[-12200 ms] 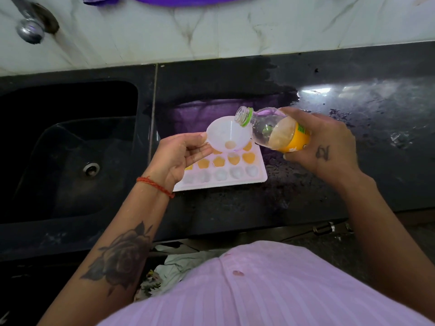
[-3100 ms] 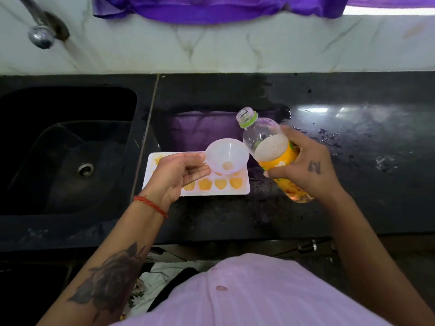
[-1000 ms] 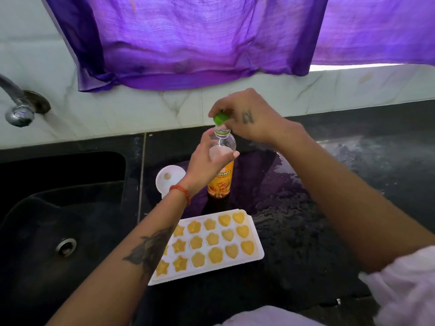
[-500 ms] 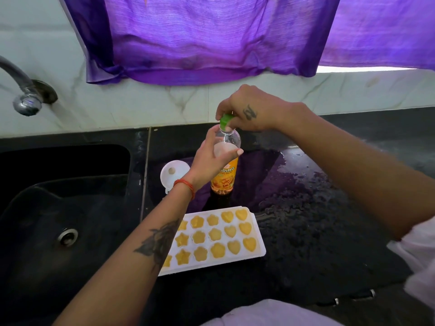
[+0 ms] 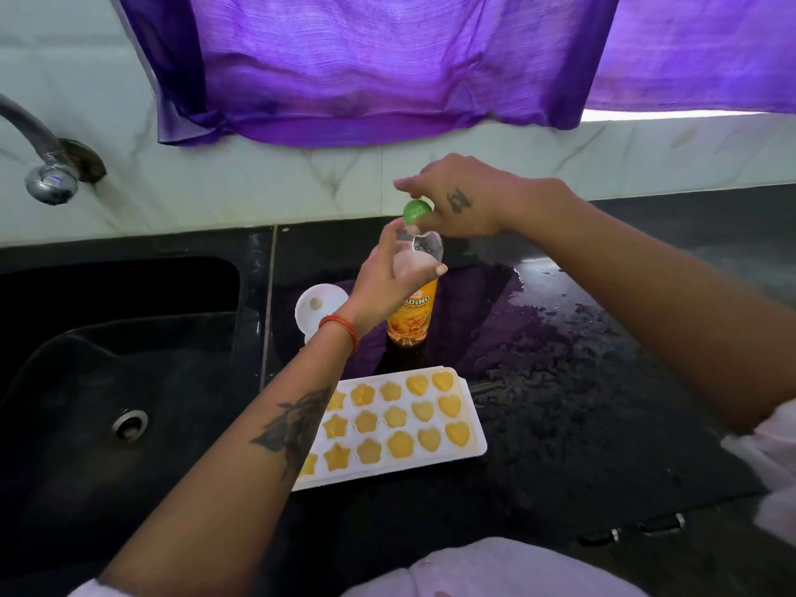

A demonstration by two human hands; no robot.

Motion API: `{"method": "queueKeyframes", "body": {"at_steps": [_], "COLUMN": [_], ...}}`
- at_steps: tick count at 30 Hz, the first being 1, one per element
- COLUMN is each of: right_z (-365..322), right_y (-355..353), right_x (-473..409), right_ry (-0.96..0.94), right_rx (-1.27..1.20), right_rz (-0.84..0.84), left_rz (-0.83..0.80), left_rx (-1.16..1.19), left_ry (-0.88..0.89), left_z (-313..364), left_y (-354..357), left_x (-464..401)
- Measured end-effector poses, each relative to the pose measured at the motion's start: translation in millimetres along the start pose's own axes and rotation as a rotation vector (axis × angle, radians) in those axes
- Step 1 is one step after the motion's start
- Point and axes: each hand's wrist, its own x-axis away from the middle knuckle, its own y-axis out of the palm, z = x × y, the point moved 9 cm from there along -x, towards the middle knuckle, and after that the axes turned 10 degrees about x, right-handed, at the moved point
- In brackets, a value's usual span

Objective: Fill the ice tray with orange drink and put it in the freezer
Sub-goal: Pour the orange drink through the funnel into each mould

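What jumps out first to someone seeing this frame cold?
The white ice tray near the front of the wet black counter, its star, flower and heart cells filled with orange drink. Behind it stands the orange drink bottle, gripped by the left hand while the right hand holds its green cap at the neck. A purple curtain hangs above.

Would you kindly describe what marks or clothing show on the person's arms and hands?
The left hand has a red thread bracelet at its wrist and a dark rose tattoo on the forearm. The right hand bears a small dark tattoo; a pale pink sleeve covers the upper arm.
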Motion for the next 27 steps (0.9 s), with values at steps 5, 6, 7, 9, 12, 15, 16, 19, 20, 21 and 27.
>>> {"method": "queueKeyframes", "body": {"at_steps": [5, 6, 7, 9, 12, 15, 16, 19, 20, 21, 27], "right_z": [-5.6, -4.5, -2.7, 1.2, 4.7, 3.8, 2.9, 1.7, 2.3, 2.1, 1.3], "right_y": [-4.8, -4.0, -3.9, -4.7, -7.2, -7.8, -7.5, -7.4, -5.6, -4.0, -2.8], "right_x": [-7.1, -7.7, -7.6, -5.9, -2.7, 0.5, -0.7, -7.7, -9.8, -10.6, -4.2], "right_ry": [-0.018, -0.014, -0.01, -0.02, -0.067, -0.098, -0.107, -0.106, -0.094, -0.084, 0.033], "right_rx": [0.007, 0.006, -0.019, -0.111, -0.183, -0.153, -0.128, -0.04, 0.004, 0.055, 0.235], "right_rz": [0.053, 0.048, 0.048, 0.048, 0.056, 0.058, 0.072, 0.111, 0.107, 0.099, 0.11], "left_rz": [0.0, -0.002, -0.001, -0.001, -0.008, -0.009, -0.01, -0.008, -0.011, -0.014, -0.018], "left_rx": [-0.001, -0.002, 0.001, 0.011, 0.006, 0.008, 0.008, 0.016, 0.017, 0.016, 0.018], "left_ry": [-0.005, -0.008, -0.011, -0.013, -0.012, -0.015, -0.017, -0.03, -0.029, -0.021, 0.049], "left_z": [-0.7, -1.1, -1.4, -1.5, -1.6, -2.1, -2.2, -2.4, -2.1, -1.4, 8.6], "left_y": [0.2, 0.2, 0.1, 0.4, 1.2, 1.2, 1.4, 0.7, 0.3, 0.4, 1.7], "left_x": [0.1, 0.4, 0.5, 0.4, -0.5, -1.4, -1.1, -0.9, -1.0, -0.9, 3.7]}}
